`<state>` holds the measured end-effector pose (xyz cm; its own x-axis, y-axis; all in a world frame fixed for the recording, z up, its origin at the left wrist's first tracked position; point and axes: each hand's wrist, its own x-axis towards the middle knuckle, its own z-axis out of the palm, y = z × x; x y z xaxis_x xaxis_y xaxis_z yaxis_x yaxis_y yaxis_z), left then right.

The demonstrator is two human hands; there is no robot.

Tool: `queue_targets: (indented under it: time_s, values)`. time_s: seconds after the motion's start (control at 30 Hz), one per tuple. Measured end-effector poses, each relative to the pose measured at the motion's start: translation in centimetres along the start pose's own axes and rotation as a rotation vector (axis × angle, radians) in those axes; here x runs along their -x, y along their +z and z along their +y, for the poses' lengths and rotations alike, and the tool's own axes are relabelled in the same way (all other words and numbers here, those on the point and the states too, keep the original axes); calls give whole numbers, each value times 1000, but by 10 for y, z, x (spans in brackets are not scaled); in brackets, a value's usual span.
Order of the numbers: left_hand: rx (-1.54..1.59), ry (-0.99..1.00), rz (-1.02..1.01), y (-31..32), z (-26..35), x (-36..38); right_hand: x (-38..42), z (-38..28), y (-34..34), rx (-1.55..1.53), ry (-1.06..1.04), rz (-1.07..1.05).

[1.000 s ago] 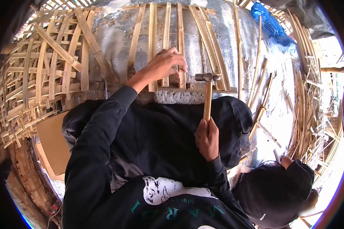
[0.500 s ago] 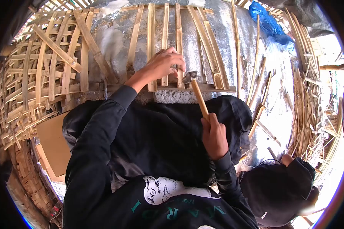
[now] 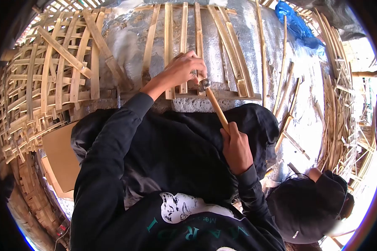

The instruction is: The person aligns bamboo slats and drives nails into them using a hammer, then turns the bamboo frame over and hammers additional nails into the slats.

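Against the silver-foil surface [image 3: 222,46], the left hand [image 3: 184,69] has its fingers pinching near a bamboo slat [image 3: 199,46]; the right hand [image 3: 235,148] grips the hammer [image 3: 211,104], head just beside them; a skewed blow could strike fingertips or split bamboo.

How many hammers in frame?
1. The hammer is gripped by its wooden handle in the right hand, its head down on the bamboo slats beside the left hand. Others could be hidden under the bamboo piles.

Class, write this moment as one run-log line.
left hand: pinching bamboo slat | right hand: gripping hammer | hammer head: at slat foot
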<state>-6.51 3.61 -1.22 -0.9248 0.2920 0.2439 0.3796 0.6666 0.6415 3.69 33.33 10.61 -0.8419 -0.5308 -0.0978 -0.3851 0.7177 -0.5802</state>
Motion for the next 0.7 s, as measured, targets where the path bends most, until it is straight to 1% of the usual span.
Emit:
queue_targets:
  time_s: [0.07,0.13,0.17,0.27,0.33,0.4,0.47,0.5,0.57,0.6,0.67,0.7]
  values:
    - [2,25,16,-3,1,-3,1,-1,0,-10,-14,5]
    - [14,-19,21,3,-1,2,5,-14,-2,-122,25,48]
    - [-64,-7,25,9,-9,1,7,-12,3,-121,27,38]
    - [-15,-5,-9,1,0,0,7,-4,13,-75,35,93]
    - [-22,5,16,0,-1,-1,5,-3,9,-43,64,4]
    - [26,-18,29,3,-1,2,8,-6,10,-80,61,4]
    - [31,-26,14,3,0,3,11,-7,19,-101,51,97]
    - [31,-28,2,2,0,1,11,-5,18,-98,52,102]
    - [28,-7,5,1,0,0,9,-1,15,-30,68,-12]
    - [24,8,4,0,0,0,8,-3,15,-29,66,-10]
    - [17,-6,20,2,-1,0,11,-12,14,-153,61,52]
    - [12,-15,33,2,1,1,12,-11,19,-154,62,47]
